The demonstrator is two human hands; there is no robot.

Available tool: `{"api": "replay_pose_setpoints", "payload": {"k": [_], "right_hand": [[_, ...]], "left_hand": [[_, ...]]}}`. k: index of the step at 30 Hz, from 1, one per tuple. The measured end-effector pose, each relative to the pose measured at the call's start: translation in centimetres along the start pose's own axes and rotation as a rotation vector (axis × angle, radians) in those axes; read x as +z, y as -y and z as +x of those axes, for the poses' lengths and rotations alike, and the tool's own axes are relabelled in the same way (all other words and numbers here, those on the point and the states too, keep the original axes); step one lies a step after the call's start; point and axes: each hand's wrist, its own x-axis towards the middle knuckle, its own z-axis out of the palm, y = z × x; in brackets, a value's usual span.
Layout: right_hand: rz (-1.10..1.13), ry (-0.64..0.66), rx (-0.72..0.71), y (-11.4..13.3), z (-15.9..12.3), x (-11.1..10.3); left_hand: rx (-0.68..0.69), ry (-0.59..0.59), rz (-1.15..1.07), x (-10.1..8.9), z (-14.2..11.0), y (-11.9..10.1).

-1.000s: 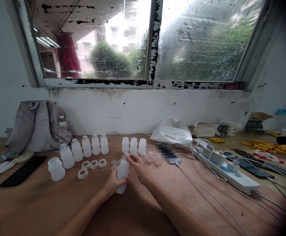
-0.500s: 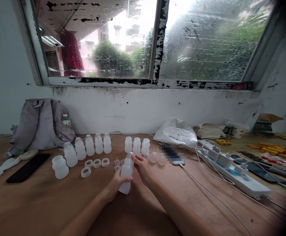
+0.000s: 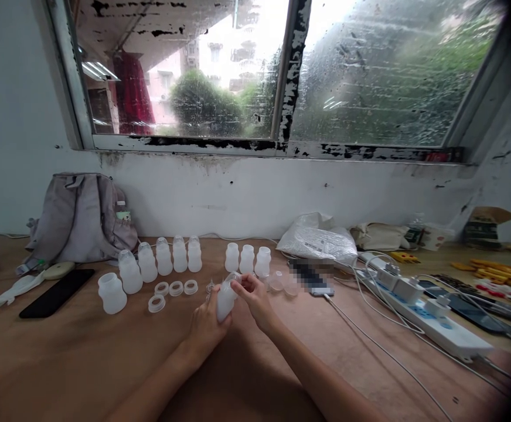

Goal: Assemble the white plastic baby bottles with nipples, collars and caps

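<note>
A translucent white baby bottle (image 3: pixel 225 302) tilts away from me above the table, with my left hand (image 3: pixel 205 322) wrapped round its body. At its clear cap (image 3: pixel 232 278), the fingers of my right hand (image 3: pixel 253 296) are closed. To the left stand several capped bottles (image 3: pixel 163 258) and one uncapped bottle (image 3: pixel 112 294). Several screw rings (image 3: pixel 176 288) lie in front of them. Behind my hands are three uncapped bottles (image 3: pixel 247 258). Clear nipples (image 3: pixel 210 287) are partly hidden by my left hand, and clear caps (image 3: pixel 276 281) lie right of my right hand.
A grey backpack (image 3: pixel 79 217) leans on the wall beside a black phone (image 3: pixel 57 293). On the right are a plastic bag (image 3: pixel 319 241), a phone on a cable (image 3: pixel 312 278) and a white power strip (image 3: pixel 440 328) with trailing cords. Yellow items (image 3: pixel 497 271) lie farther right.
The bottle in my left hand has tipped further away, and the left hand has turned and risen around it. My right fingers stay at its cap. The view has shifted slightly.
</note>
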Motion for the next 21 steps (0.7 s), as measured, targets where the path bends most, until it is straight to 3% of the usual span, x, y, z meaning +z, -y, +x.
{"api": "replay_pose_setpoints", "payload": {"k": [4, 13, 21], "right_hand": [[-0.027, 0.012, 0.018, 0.1, 0.1, 0.0], [-0.003, 0.024, 0.100, 0.4, -0.1, 0.2], [0.110, 0.033, 0.136, 0.9, 0.0, -0.1]], "left_hand": [[0.033, 0.005, 0.040, -0.3, 0.1, 0.0], [-0.094, 0.088, -0.351, -1.4, 0.5, -1.1], [-0.067, 0.187, -0.532, -1.7, 1.0, -0.8]]}}
